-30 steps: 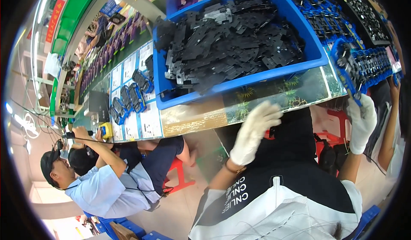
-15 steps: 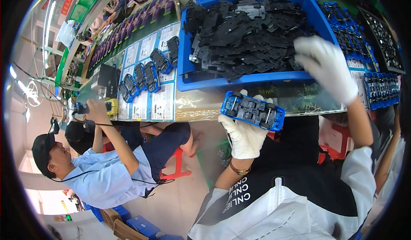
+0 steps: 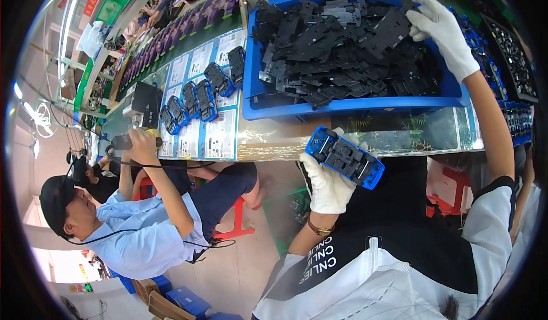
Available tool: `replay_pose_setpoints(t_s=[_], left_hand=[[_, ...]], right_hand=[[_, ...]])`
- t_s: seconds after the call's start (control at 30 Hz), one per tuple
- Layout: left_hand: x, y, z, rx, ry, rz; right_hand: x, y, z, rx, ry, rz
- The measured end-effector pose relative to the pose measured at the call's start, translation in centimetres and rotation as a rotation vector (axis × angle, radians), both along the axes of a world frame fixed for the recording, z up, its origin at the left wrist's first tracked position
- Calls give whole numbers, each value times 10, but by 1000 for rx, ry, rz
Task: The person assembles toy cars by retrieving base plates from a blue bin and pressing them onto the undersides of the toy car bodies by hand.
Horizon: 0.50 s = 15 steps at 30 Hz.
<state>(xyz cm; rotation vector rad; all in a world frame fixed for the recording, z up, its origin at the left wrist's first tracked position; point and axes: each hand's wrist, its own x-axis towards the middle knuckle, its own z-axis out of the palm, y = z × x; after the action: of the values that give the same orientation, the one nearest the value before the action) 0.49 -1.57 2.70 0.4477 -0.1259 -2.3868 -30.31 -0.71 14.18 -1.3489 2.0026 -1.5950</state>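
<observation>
Car [image 3: 345,159] is in the left hand, wheels up, just in front of the table. Biggest first: table [image 3: 425,127], glossy top. Person [image 3: 128,228] in a light-blue shirt sits off to the left, hands on a dark tool [image 3: 122,143]. Blue bin [image 3: 342,110] on the table, heaped with black plates [image 3: 319,63]. Five more blue-and-black cars [image 3: 205,98] in a slanting row left of it. Right hand [image 3: 445,37] over bin's far right corner, fingers part-curled at a plate's edge; can't tell if it's gripped. Left hand [image 3: 329,186] wrapped under the car, firm hold.
</observation>
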Motion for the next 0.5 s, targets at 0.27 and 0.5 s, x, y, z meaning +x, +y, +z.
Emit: replay_pose_setpoints(t_s=[0.27, 0.5], left_hand=[[-4, 9, 3, -43, 6, -188], [-7, 8, 3, 37, 52, -103]], right_hand=[[-3, 21, -38, 520, 798, -72], [1, 9, -39, 388, 931, 450]])
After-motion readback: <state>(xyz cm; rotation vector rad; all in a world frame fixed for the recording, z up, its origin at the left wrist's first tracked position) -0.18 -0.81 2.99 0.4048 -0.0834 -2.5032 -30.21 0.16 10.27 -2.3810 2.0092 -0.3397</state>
